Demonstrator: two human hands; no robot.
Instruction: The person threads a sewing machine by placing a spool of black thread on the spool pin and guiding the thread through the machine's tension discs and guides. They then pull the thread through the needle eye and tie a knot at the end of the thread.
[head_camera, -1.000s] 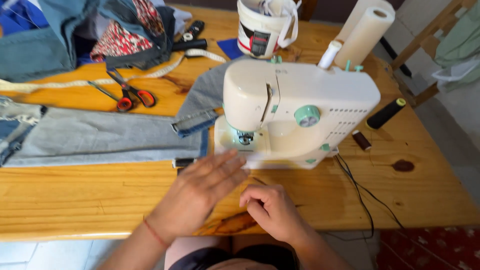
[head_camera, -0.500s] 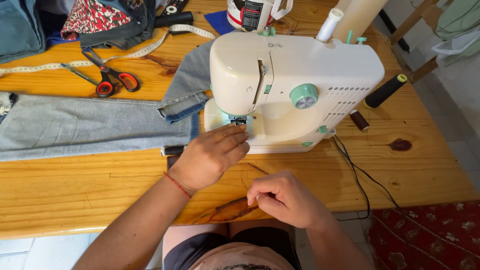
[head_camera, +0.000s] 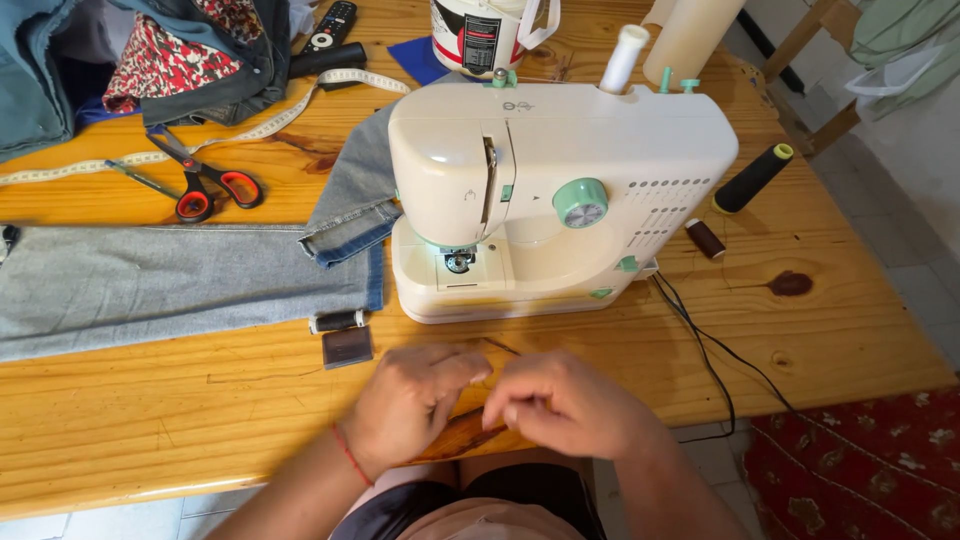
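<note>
I am pinching something too fine to make out between the fingers of my left hand (head_camera: 412, 398) and right hand (head_camera: 560, 402), near the table (head_camera: 150, 420) edge, before the sewing machine (head_camera: 550, 190); needle threading probably comes next, calling for steadiness.

A cream sewing machine (head_camera: 560, 190) with a mint-green dial (head_camera: 580, 201) sits on a honey-coloured wooden table (head_camera: 150, 410). At nine o'clock lies pale blue denim (head_camera: 170, 285); at ten o'clock, red-handled scissors (head_camera: 205, 185).

Wooden table (head_camera: 150, 420), pale tiled floor (head_camera: 930, 250), red patterned rug (head_camera: 870, 470)
</note>
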